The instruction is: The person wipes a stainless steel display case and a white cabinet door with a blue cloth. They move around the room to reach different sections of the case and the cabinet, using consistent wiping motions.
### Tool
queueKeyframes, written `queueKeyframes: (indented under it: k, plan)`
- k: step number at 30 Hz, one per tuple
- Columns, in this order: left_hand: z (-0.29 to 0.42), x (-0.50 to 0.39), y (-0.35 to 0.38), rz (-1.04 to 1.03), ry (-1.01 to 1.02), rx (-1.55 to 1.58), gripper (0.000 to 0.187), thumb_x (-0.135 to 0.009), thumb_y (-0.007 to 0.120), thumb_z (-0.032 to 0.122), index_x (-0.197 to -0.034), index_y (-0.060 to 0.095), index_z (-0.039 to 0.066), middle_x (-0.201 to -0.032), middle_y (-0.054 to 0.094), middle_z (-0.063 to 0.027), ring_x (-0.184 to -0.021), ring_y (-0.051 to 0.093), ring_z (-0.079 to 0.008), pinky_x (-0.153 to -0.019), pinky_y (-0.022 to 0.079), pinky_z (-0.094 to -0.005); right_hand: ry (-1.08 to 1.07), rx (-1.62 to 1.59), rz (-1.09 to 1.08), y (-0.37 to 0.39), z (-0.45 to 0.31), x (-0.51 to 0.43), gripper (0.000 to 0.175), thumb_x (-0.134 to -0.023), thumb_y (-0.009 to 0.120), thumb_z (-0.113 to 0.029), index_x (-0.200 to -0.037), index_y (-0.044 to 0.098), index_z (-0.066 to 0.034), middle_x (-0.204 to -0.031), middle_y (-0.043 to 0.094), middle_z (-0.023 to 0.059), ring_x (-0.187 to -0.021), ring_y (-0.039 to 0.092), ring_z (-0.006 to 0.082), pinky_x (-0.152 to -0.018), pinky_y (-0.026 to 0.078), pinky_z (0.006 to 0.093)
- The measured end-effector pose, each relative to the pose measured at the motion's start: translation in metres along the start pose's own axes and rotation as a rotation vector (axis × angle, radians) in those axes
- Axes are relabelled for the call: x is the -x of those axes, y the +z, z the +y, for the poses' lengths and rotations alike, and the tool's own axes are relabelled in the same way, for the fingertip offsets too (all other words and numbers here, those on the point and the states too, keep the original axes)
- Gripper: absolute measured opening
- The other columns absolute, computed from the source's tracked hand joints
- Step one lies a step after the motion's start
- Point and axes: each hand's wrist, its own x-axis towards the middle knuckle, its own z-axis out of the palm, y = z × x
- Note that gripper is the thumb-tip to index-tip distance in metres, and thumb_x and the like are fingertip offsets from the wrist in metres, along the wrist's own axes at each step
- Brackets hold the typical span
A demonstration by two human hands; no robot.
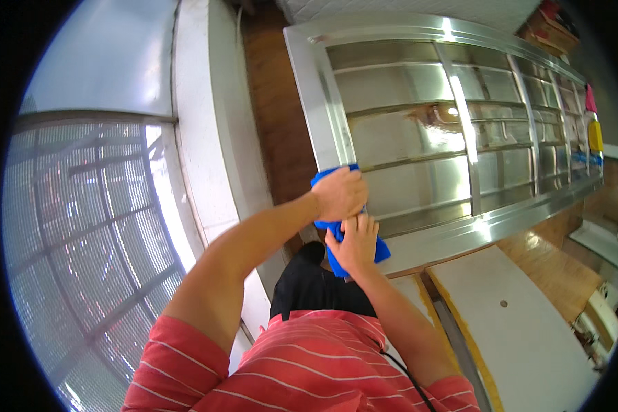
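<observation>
Both my hands are on a blue cloth (337, 263) at the near left corner of a long metal frame (309, 95) with crossbars and shiny metal sections. My left hand (341, 194) is curled over the cloth's upper part, on the frame's end rail. Just below it, my right hand (357, 242) lies over the cloth with its fingers bent and slightly spread. The arms come close together at the wrists, and part of the cloth is hidden under the hands.
White panels (525, 324) with yellow edges lie at the lower right. A white ledge (211, 129) and a corrugated translucent panel (98, 221) are on the left. Pink, yellow (595, 136) and blue items sit at the frame's far end, near a cardboard box (548, 33).
</observation>
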Motion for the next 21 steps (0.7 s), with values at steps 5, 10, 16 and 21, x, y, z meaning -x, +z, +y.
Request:
queueKeyframes:
  k: [5,10,16,21]
  plan:
    - [0.002,-0.005,0.008,0.074,0.01,0.131,0.021,-0.091,0.068,0.032,-0.082,0.065,0.014,-0.091,0.06,-0.003,-0.091,0.055,-0.0262,-0.081,0.044,-0.0405,0.013,0.087,0.053,0.003,-0.004,0.01,0.04,-0.082,0.086,-0.032,-0.096,0.054,-0.0128,-0.099,0.053,0.0122,-0.094,0.057,0.0375,-0.083,0.045,0.0515]
    - [-0.049,-0.018,-0.002,0.114,-0.008,0.186,0.021,-0.087,0.069,0.029,-0.077,0.062,0.011,-0.085,0.059,-0.0058,-0.088,0.055,-0.0291,-0.08,0.046,-0.0427,0.091,0.083,0.071,0.013,-0.015,-0.035,0.038,-0.086,0.084,-0.034,-0.097,0.055,-0.0117,-0.1,0.055,0.0131,-0.096,0.057,0.0374,-0.084,0.045,0.0511]
    - [-0.127,-0.041,-0.032,0.03,-0.088,0.146,0.018,-0.084,0.07,0.025,-0.076,0.065,0.01,-0.084,0.062,-0.0068,-0.088,0.058,-0.0298,-0.082,0.048,-0.0432,0.146,0.069,0.079,0.026,-0.023,-0.124,0.038,-0.089,0.082,-0.037,-0.1,0.057,-0.0105,-0.103,0.057,0.0132,-0.101,0.058,0.0359,-0.089,0.044,0.0498]
    - [-0.195,-0.053,-0.048,0.073,-0.114,0.096,0.017,-0.084,0.071,0.021,-0.075,0.062,0.01,-0.083,0.06,-0.0072,-0.086,0.057,-0.0303,-0.08,0.047,-0.0432,0.17,0.047,0.117,0.041,-0.034,-0.195,0.038,-0.089,0.084,-0.034,-0.1,0.056,-0.0108,-0.103,0.057,0.0124,-0.099,0.058,0.035,-0.086,0.044,0.0494]
